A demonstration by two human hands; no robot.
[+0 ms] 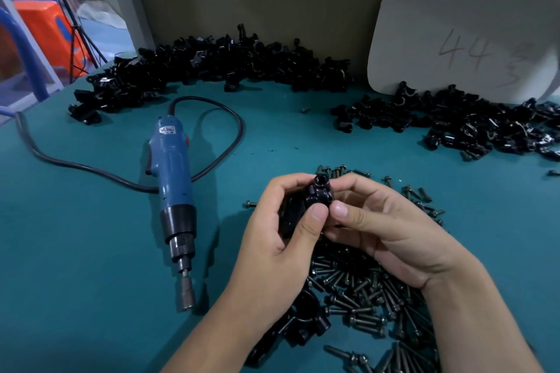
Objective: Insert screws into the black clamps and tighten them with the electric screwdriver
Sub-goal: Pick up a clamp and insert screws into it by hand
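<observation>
Teal counter (91,251). White card (454,39), far right corner, handwritten "44". Heaped clamps (212,63) along far edge. Blue electric screwdriver (174,191), left of centre, lying untouched; label unreadable. Heap of screws (363,297), near edge. One black clamp (319,194), pinched between thumbs and fingers of left hand (281,236) and right hand (394,230), above the screws.

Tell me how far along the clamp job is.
Done: unclear, the far clamp piles are too small to judge. In hand: left hand and right hand hold one black clamp above the loose screws. Left: tightening, since the electric screwdriver lies idle on the table.
</observation>
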